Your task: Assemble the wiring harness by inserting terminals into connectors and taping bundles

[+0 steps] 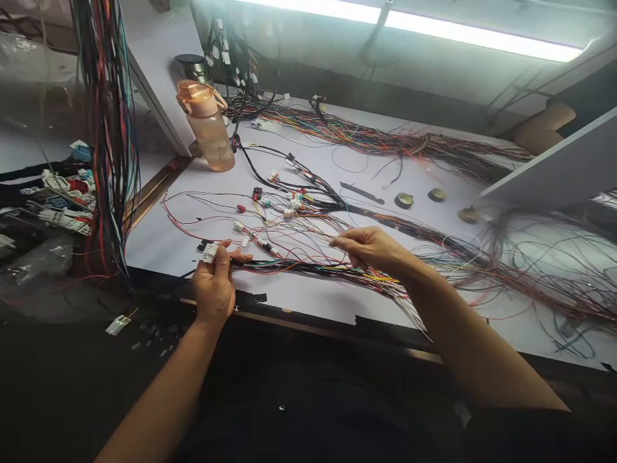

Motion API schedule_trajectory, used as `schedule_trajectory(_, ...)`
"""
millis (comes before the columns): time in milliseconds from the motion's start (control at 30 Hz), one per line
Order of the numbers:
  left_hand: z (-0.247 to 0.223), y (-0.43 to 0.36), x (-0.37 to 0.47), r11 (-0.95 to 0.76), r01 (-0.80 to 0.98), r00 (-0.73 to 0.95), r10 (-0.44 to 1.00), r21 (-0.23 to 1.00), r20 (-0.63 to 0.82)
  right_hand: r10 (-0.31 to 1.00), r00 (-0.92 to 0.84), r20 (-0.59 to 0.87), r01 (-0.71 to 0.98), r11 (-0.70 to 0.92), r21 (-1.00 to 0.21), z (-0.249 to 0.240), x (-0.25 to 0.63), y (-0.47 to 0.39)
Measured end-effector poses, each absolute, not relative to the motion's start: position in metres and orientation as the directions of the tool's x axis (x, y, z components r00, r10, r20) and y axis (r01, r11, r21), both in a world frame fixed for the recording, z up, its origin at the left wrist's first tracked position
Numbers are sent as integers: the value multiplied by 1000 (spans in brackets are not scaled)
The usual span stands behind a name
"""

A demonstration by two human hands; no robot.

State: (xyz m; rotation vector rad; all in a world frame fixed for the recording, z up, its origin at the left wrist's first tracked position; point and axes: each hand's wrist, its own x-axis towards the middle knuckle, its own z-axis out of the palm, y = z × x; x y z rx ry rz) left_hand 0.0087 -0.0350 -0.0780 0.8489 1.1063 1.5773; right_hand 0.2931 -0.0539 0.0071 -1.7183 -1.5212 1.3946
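Note:
Near the table's front edge my left hand (pixel 215 283) is closed around a white connector (pixel 208 252), thumb pressed against it. From there a wire bundle (pixel 299 266) runs right along the front of the table. My right hand (pixel 369 247) hovers over the loose wires with thumb and index finger pinched together; whatever thin thing they hold, if anything, is too small to make out. Between and beyond my hands lie small plugs, among them a white connector (pixel 239 226) and a red connector (pixel 241 208). Behind them stretches a black-taped harness (pixel 371 213).
A peach water bottle (pixel 207 128) stands at the back left, before a dark-lidded bottle (pixel 191 67). Tape rolls (pixel 403 200) and a dark flat strip (pixel 361 192) lie farther back. Hanging wires (pixel 103 128) flank the left side. A thick wire bundle (pixel 347 132) crosses the rear.

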Motion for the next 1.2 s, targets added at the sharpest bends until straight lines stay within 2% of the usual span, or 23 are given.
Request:
schedule_trajectory(200,-78,-37,9,-105,-302,-258,966,947,25,918,-238,-316,367,-216,-905,13,301,-60)
schedule_trajectory(333,-77,-36,9,-96,-315,-249,968,944,16,985,-140,-101,92,-89,-992,17,309,-56)
schedule_trajectory(400,-77,-36,9,-92,-326,-243,970,941,11,988,-129,-81,30,-77,-997,22,308,-51)
schedule_trajectory(467,-78,-36,8,-93,-320,-242,970,943,13,958,-219,-182,146,-153,-977,29,306,-48)
schedule_trajectory(533,-78,-36,8,-100,-306,-246,969,947,22,880,-335,-337,345,-219,-913,38,304,-47)
schedule_trajectory(600,-78,-36,8,-105,-302,-244,969,948,29,798,-443,-409,474,-179,-862,48,304,-50)
schedule_trajectory(700,-78,-36,8,-102,-303,-231,972,948,31,645,-613,-456,543,-75,-836,56,307,-54)
schedule_trajectory(767,-79,-36,8,-104,-301,-223,974,948,36,538,-636,-553,630,-52,-775,56,309,-55)
schedule_trajectory(800,-80,-35,8,-106,-297,-219,975,949,40,528,-599,-602,689,-44,-724,55,308,-54)
schedule_trajectory(900,-81,-36,8,-113,-274,-209,976,955,55,604,-432,-670,823,-41,-567,47,301,-46)
schedule_trajectory(967,-81,-37,8,-115,-247,-202,977,962,65,646,-390,-656,847,-27,-530,41,290,-38)
schedule_trajectory(1033,-81,-38,8,-110,-224,-190,979,968,67,752,-313,-581,882,4,-471,34,276,-30)
schedule_trajectory(1133,-79,-38,8,-101,-213,-182,981,972,62,893,-125,-432,981,45,-190,25,261,-25)
schedule_trajectory(1200,-78,-37,8,-102,-224,-188,980,969,60,885,-160,-437,987,146,-65,22,262,-28)
